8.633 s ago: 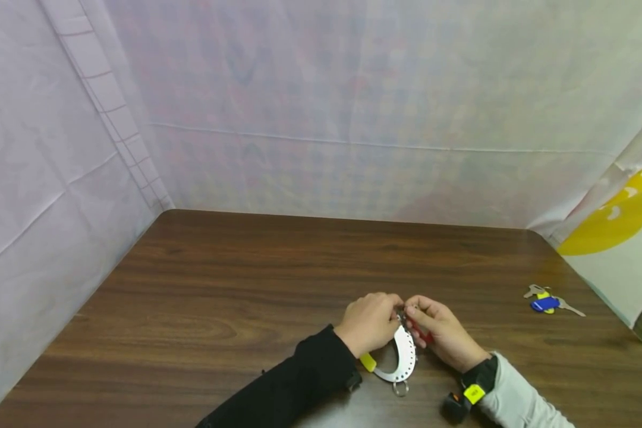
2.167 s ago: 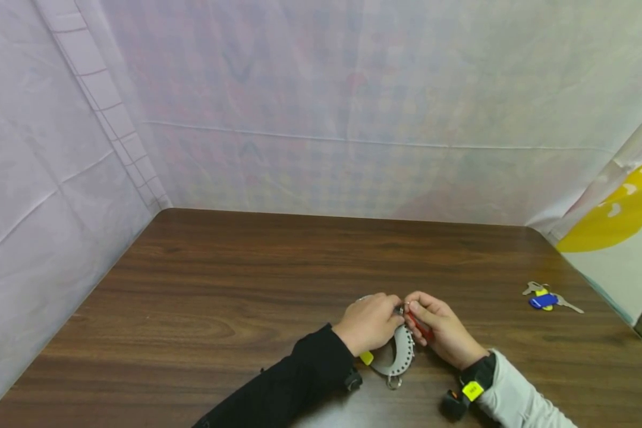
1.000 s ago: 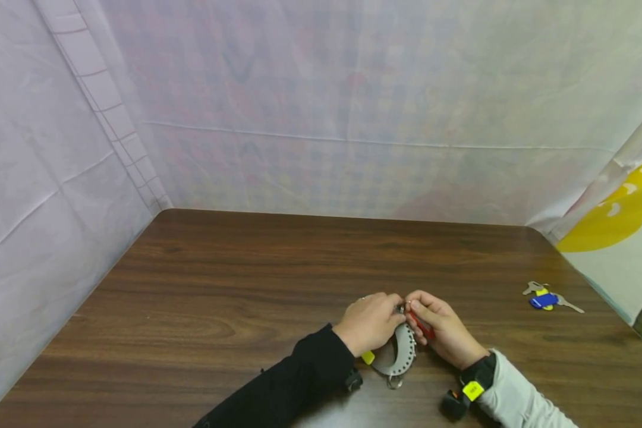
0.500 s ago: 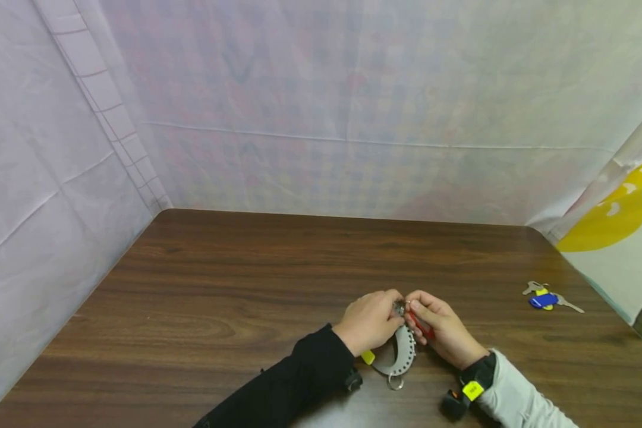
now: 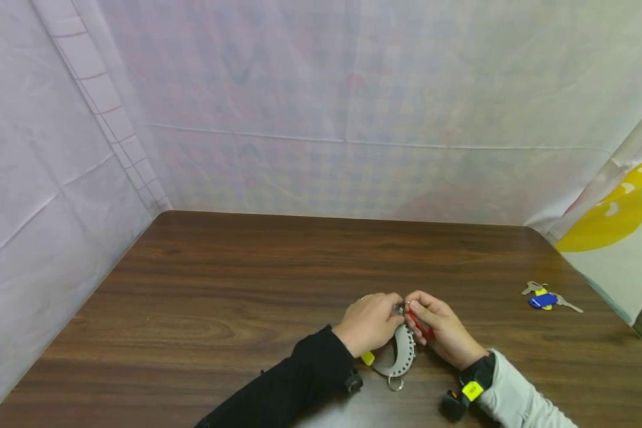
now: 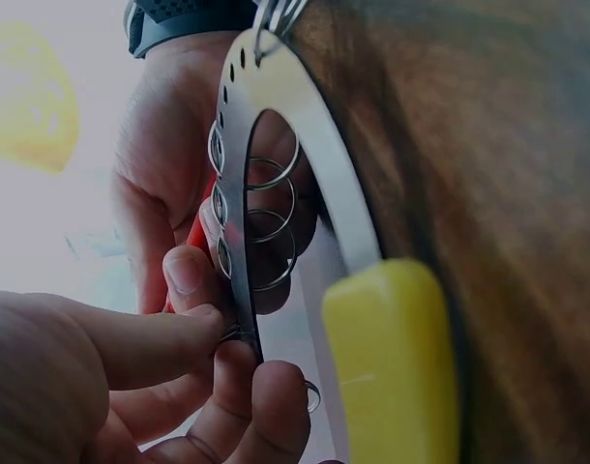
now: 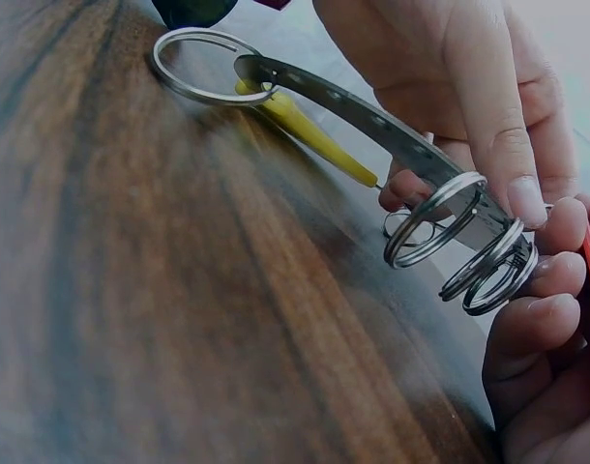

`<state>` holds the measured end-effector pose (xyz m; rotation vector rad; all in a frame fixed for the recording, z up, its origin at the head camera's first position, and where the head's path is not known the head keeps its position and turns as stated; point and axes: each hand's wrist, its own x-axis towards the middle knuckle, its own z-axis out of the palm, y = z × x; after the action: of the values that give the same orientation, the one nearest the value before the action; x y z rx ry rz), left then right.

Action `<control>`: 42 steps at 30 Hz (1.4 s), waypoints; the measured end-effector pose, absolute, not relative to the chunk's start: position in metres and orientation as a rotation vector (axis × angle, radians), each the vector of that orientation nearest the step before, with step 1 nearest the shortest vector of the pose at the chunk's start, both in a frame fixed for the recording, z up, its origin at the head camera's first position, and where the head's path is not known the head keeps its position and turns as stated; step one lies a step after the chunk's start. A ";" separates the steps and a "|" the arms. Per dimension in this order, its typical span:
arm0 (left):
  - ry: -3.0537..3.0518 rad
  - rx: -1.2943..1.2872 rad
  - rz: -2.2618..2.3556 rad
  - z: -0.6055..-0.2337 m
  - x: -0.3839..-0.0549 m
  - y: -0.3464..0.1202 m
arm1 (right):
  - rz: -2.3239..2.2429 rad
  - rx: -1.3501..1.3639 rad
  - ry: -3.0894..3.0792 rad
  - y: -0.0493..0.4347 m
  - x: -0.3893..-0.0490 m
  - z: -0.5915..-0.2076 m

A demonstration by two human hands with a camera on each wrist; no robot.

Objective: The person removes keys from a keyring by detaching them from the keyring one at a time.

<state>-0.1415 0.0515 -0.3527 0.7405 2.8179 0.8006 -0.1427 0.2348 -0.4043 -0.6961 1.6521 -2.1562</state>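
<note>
The curved metal plate (image 5: 398, 356) stands on edge on the worktop (image 5: 246, 285), its upper end pinched between the left hand (image 5: 370, 323) and the right hand (image 5: 440, 330), both grips closed on it. Fingers curl knuckles-up, wrists low. The plate is thin, shiny, punched with holes (several wire rings (image 7: 469, 242) threaded through); a yellow handle (image 6: 392, 367) caps one end.

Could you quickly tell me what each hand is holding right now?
Left hand: pinches the curved metal plate at its top end.
Right hand: grips a red-handled key.
</note>
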 end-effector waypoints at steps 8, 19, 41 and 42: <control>2.823 0.739 0.807 -0.353 -0.142 0.052 | -2.156 -0.707 1.649 0.234 -0.143 -0.405; 2.828 0.758 0.819 -0.354 -0.143 0.050 | -2.150 -0.712 1.649 0.234 -0.143 -0.404; 2.793 0.725 0.841 -0.352 -0.142 0.051 | -2.168 -0.696 1.643 0.233 -0.141 -0.403; 2.796 0.725 0.833 -0.352 -0.142 0.051 | -2.172 -0.695 1.635 0.233 -0.141 -0.403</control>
<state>-0.1422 0.0510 -0.3520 0.7254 2.7960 0.8334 -0.1412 0.2333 -0.4030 -0.6945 1.6353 -2.1717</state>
